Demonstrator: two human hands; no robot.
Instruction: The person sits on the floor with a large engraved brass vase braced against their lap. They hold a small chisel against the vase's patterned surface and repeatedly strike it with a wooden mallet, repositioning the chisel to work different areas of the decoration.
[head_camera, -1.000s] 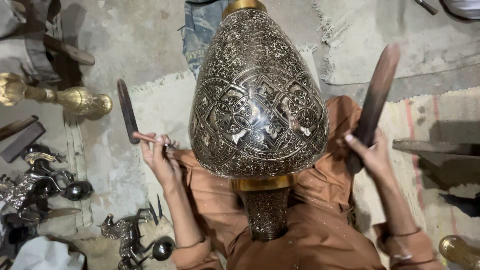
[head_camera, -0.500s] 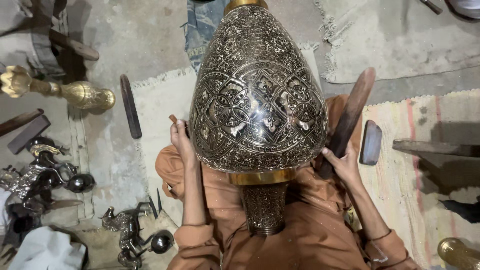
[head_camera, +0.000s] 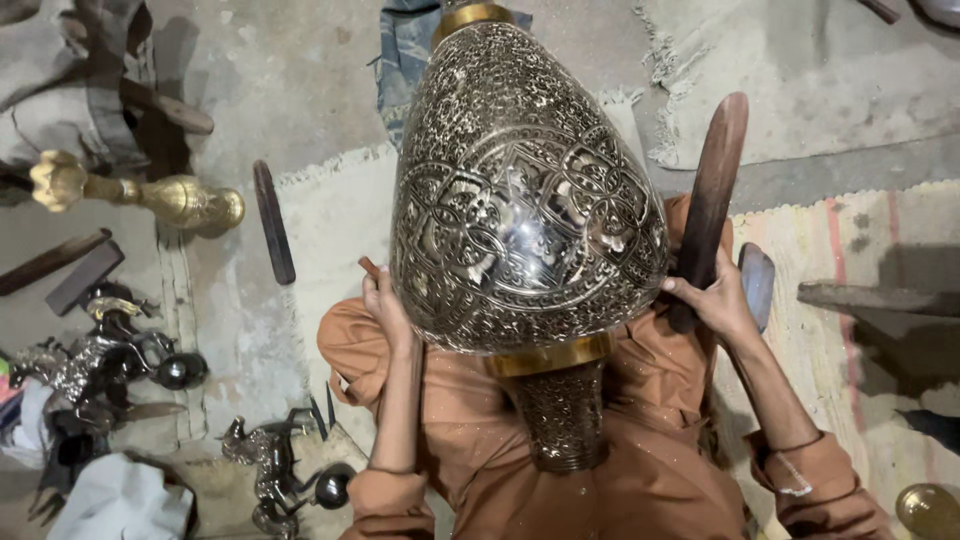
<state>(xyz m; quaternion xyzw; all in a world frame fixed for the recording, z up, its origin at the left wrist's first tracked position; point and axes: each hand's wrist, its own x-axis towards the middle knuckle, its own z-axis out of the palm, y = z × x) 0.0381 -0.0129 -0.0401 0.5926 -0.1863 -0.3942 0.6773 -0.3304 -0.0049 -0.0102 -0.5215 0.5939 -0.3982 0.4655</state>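
Observation:
A large engraved metal vase (head_camera: 520, 210), dark with silver floral patterns and brass bands, lies across my lap in orange cloth. My left hand (head_camera: 385, 300) presses against its left side and pinches a small brown tool (head_camera: 368, 267). My right hand (head_camera: 715, 300) rests against the vase's right edge and grips a long dark wooden mallet (head_camera: 712, 200) that points up and away.
A dark wooden stick (head_camera: 273, 222) lies on the floor at left. A brass vase (head_camera: 150, 195) lies farther left. Metal horse figurines (head_camera: 110, 355) stand at lower left, another (head_camera: 275, 465) near my knee. A flat dark block (head_camera: 757, 280) lies right of my hand.
My left hand has come in from the open floor onto the vase's left side. My right hand, with the mallet, has drawn in against the vase's right edge.

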